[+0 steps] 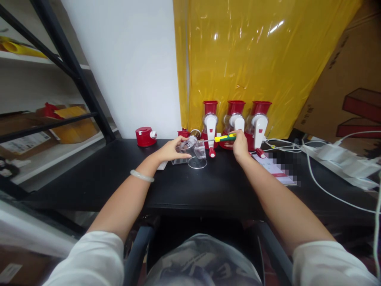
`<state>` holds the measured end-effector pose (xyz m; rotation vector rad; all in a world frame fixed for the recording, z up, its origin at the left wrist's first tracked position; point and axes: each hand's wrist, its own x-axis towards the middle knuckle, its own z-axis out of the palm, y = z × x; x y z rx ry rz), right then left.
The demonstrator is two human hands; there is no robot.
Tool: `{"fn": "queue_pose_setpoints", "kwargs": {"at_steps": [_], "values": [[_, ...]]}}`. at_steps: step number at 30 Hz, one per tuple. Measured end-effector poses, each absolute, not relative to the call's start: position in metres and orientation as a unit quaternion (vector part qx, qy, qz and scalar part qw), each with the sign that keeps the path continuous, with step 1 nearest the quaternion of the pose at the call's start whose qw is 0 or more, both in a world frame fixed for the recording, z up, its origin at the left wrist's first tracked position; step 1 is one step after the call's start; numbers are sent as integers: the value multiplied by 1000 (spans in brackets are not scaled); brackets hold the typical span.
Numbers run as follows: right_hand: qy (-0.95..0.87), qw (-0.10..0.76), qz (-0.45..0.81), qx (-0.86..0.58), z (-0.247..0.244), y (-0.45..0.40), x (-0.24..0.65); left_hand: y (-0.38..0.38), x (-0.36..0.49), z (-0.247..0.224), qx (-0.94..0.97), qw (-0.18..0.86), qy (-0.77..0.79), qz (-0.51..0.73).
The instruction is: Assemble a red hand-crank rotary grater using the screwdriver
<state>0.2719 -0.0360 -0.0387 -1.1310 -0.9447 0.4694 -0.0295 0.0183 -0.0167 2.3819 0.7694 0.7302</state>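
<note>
1. Grey printed fabric (202,264) lies nearest, cut off by the lower edge; its lettering is only partly readable. White sleeves (95,254) flank it.
2. On the black surface (184,190), the left hand (172,151) grips a clear plastic housing (200,149) near the middle, its fingers covering part of it. A clear round rim (197,168) shows just below.
3. The right hand (240,146) is closed around the yellow-and-green handle of a screwdriver (225,138). The shaft points left towards the housing; whether its tip touches, I cannot tell.
4. Behind stand three red-and-white crank devices (210,125) in a row; the right hand partly hides the middle one.
5. A ridged metal drum (195,134) sits just behind the housing, and a red base (145,137) stands farther left.
6. To the right, a flat screen (270,167) is partly pixelated, near white cables (311,174) and a loaded power strip (333,159).
7. On the left shelving, a cardboard carton (74,134) holds red and yellow things, too blurred to identify.
8. A yellow sheet (238,59) hangs behind, beside a white panel (127,59).
</note>
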Motion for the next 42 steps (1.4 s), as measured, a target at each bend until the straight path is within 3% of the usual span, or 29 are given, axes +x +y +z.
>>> {"fn": "queue_pose_setpoints", "kwargs": {"at_steps": [20, 28, 42], "values": [[-439, 678, 168, -564, -38, -35, 274, 17, -29, -16, 877, 267, 294, 271], [-408, 725, 229, -506, -35, -37, 269, 17, -28, -15, 877, 268, 294, 270], [-409, 705, 219, -536, -40, -30, 274, 17, -28, -15, 878, 262, 299, 268]]}}
